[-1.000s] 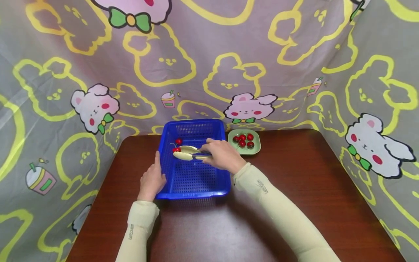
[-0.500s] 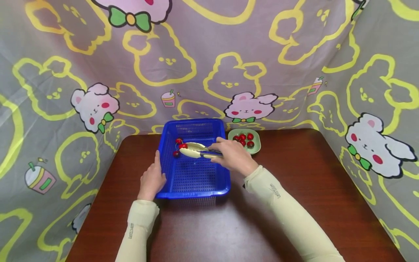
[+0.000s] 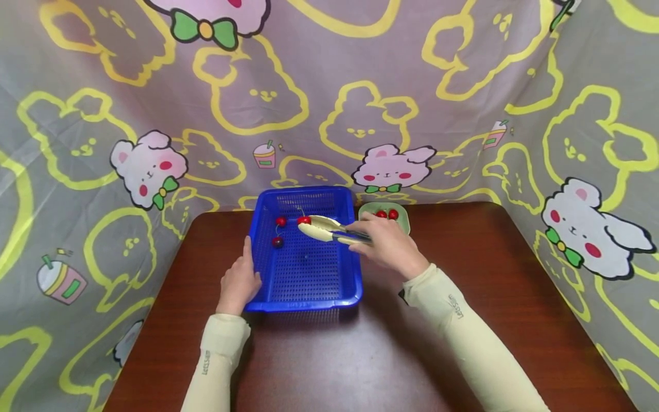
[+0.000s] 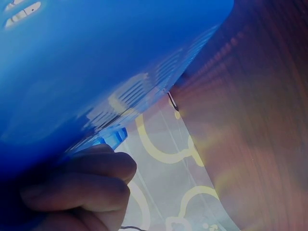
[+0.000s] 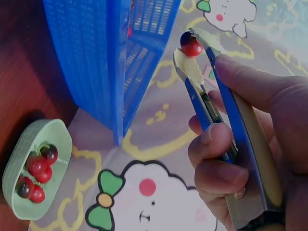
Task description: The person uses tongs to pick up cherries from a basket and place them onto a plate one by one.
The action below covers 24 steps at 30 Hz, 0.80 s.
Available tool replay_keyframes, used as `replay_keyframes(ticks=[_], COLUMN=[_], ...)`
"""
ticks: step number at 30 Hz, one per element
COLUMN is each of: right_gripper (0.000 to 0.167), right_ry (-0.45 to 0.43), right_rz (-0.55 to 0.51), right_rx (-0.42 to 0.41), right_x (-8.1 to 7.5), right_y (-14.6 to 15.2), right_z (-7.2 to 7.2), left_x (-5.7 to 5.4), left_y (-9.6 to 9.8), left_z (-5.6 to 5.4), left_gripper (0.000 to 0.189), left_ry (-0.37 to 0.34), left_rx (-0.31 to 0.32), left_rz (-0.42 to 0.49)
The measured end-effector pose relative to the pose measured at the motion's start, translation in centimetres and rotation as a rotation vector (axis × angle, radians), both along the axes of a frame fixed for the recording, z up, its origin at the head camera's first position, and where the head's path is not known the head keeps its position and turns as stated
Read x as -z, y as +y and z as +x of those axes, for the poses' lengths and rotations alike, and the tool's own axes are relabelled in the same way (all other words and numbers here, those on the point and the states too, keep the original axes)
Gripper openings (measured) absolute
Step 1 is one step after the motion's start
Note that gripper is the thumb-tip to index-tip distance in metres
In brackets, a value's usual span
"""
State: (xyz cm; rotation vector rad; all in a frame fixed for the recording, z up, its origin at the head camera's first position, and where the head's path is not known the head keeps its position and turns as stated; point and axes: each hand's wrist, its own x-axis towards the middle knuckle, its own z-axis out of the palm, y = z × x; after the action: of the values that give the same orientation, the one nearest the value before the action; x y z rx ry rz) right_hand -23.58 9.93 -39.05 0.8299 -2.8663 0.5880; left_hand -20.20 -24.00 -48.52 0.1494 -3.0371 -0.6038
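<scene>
In the head view, a brown tabletop (image 3: 309, 360) meets a cartoon-print curtain (image 3: 309, 74); the left hand (image 3: 240, 285) grips the left rim of a blue basket (image 3: 306, 286), and the right hand (image 3: 388, 243) holds tongs (image 3: 316, 232) with a cherry (image 3: 304, 220) over it. The left wrist view shows curled fingers (image 4: 91, 190) at the basket's wall. In the right wrist view, the right hand clasps the tongs, the cherry between their tips; a green dish (image 5: 13, 168) holds more cherries (image 5: 36, 165).

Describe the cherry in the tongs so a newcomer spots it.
Find the blue basket on the brown table. Over it, cream-tipped tongs in the right hand hold the cherry at their tips. Two cherries lie in the basket, others in the green dish; only this one is held.
</scene>
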Motion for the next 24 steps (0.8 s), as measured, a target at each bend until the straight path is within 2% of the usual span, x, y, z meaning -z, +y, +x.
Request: replay_keyframes(ticks=[16,24], right_gripper=[0.041,0.043], right_ry=[0.067,0.084], right_rz=[-0.047,-0.039], right_rx=[0.054,0.103], right_x=[-0.7,-0.6], right_y=[3.9,5.4], right_z=[0.2,0.1], left_x=[-0.1,-0.1], left_y=[0.0,-0.1], left_z=[-0.1,-0.1], left_gripper=[0.088,0.088], left_ry=[-0.013,-0.009], left_rx=[-0.002,0.000], left_rz=[0.013,0.015])
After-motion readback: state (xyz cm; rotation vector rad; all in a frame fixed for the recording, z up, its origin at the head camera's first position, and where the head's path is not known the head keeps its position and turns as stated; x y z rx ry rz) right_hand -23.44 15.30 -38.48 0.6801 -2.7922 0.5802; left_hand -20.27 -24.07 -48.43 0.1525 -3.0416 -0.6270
